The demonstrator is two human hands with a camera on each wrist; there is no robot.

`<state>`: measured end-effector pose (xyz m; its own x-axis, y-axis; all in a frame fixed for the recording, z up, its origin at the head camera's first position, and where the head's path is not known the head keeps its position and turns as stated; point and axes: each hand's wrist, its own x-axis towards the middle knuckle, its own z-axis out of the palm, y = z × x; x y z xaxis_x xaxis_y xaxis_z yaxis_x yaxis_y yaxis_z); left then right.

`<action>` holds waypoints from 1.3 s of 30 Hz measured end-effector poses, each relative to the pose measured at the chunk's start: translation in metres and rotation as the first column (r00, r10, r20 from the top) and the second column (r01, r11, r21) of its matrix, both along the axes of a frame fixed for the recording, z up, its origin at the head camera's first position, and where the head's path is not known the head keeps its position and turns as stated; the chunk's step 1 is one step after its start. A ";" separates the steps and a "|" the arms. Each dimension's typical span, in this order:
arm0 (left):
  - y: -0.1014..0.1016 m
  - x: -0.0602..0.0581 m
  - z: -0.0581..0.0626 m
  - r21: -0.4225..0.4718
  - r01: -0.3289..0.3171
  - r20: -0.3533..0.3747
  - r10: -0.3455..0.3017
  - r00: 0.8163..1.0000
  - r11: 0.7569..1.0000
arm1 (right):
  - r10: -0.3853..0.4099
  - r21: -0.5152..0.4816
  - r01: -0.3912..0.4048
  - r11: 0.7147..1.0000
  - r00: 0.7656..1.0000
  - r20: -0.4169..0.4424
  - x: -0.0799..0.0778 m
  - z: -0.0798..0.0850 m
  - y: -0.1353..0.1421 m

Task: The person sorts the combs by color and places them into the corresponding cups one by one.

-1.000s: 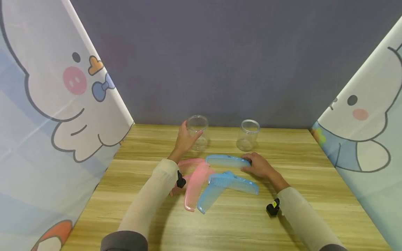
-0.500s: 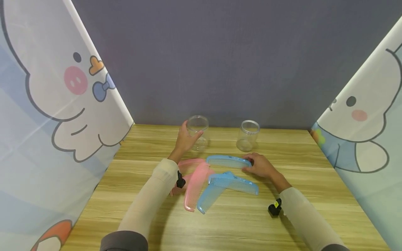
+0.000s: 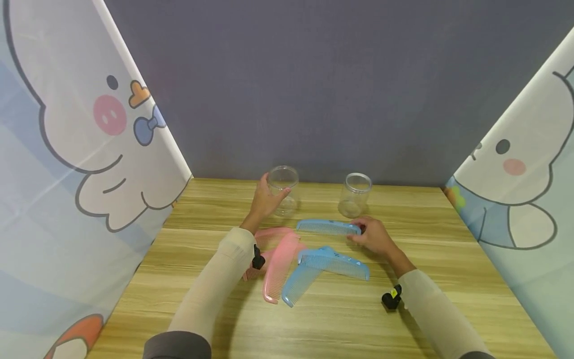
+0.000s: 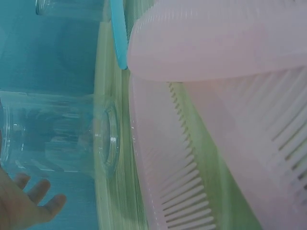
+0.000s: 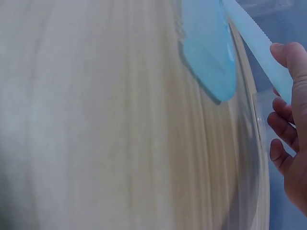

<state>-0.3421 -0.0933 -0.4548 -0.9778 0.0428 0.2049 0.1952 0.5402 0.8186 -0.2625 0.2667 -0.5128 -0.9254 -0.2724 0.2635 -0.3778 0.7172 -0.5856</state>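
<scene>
My left hand [image 3: 264, 202] holds a clear jar [image 3: 291, 203] at the back of the table, thumb across its front and fingers around its left side. In the left wrist view, that jar [image 4: 53, 136] has fingertips along its side. My right hand [image 3: 375, 237] pinches the right end of a blue comb [image 3: 325, 227], teeth facing down, above the table. The right wrist view shows the thumb on the held comb [image 5: 261, 43]. Two more blue combs lie crossed, the upper blue comb [image 3: 336, 263] over the lower blue comb [image 3: 299, 285]. Beside them, pink combs [image 3: 279, 269] overlap in a pile.
A second clear jar [image 3: 353, 202] stands at the back, right of the first and behind the held comb. The wooden table [image 3: 341, 324] ends at a grey back panel [image 3: 314, 89]. Cartoon-printed panels [image 3: 152, 174] flank both sides.
My right hand has raised the blue comb slightly off the table and shifted it a little to the right and back. The left hand and the jars keep their places.
</scene>
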 end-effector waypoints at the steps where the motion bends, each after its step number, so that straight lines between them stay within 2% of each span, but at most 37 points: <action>1: 0.000 0.000 0.000 0.002 0.000 0.000 0.000 1.000 1.000 | -0.005 -0.006 0.005 1.000 1.000 0.003 0.000 0.001 -0.001; 8: -0.001 0.000 -0.002 0.006 0.010 0.003 -0.010 1.000 1.000 | -0.045 -0.032 0.046 0.998 0.999 0.015 0.002 0.007 -0.001; 14: 0.000 -0.001 -0.001 -0.003 0.001 -0.004 -0.001 1.000 1.000 | -0.075 -0.083 0.073 0.994 0.997 -0.020 -0.001 0.009 0.004; 19: 0.000 -0.001 -0.001 -0.004 0.000 -0.008 0.000 1.000 1.000 | -0.090 -0.087 0.084 0.993 0.994 -0.057 -0.002 0.016 0.007; 31: 0.000 0.001 -0.001 0.008 0.005 -0.005 -0.005 1.000 1.000 | -0.091 -0.115 0.075 0.990 0.986 -0.139 -0.005 0.038 0.008; 39: -0.001 0.000 -0.002 -0.001 0.006 0.002 -0.006 1.000 1.000 | -0.125 -0.156 0.106 0.982 0.985 -0.120 -0.009 0.056 0.004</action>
